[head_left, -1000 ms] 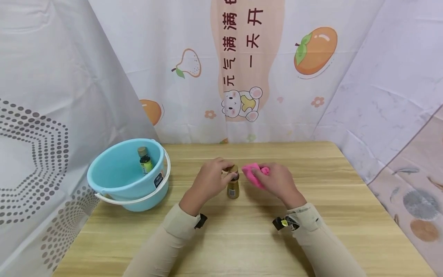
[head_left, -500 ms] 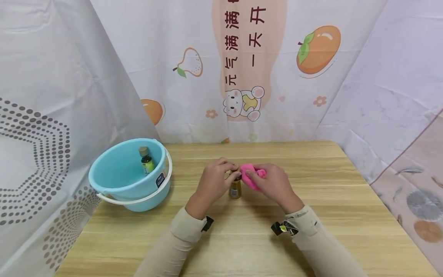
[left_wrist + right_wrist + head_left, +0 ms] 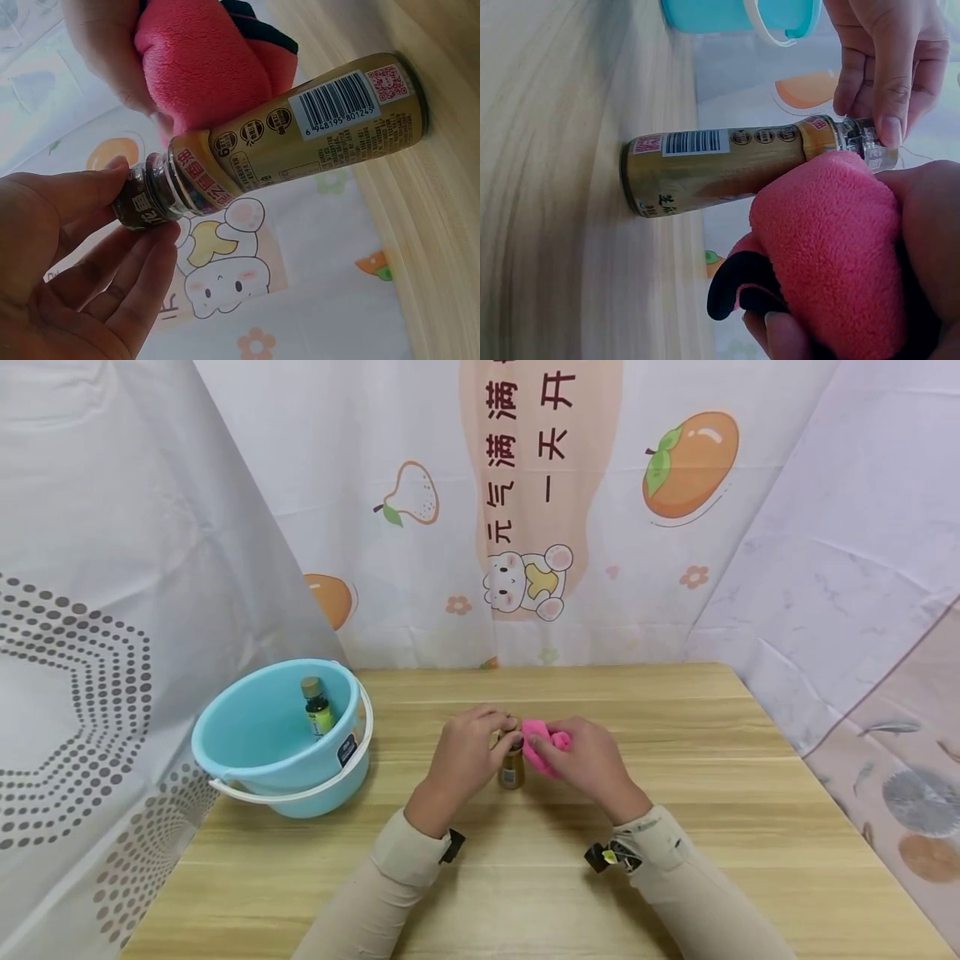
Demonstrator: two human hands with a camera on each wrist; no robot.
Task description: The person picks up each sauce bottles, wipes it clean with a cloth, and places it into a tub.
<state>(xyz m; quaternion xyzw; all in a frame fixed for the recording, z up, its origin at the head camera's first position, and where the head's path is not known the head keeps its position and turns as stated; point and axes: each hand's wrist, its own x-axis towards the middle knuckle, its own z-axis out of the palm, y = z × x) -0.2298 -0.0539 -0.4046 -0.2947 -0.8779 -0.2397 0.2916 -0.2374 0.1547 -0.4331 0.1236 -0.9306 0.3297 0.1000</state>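
Observation:
A gold-labelled glass bottle (image 3: 315, 124) with a barcode stands upright on the wooden table. My left hand (image 3: 468, 752) pinches its dark cap (image 3: 142, 199) between thumb and fingers. In my right hand (image 3: 592, 764) is a bunched pink cloth (image 3: 829, 247) with a black edge. The cloth lies against the bottle's side, just below the neck, in both wrist views. From the right wrist view, the left thumb (image 3: 891, 112) shows pressed on the cap.
On the left of the table stands a light blue bucket (image 3: 281, 785) with a white handle. Inside it leans a small dark bottle (image 3: 319, 714) with a green label. A printed curtain (image 3: 420, 635) hangs along the table's back edge.
My right hand has brought the pink cloth leftward from beside the bottle to against it. The left hand has stayed at the cap.

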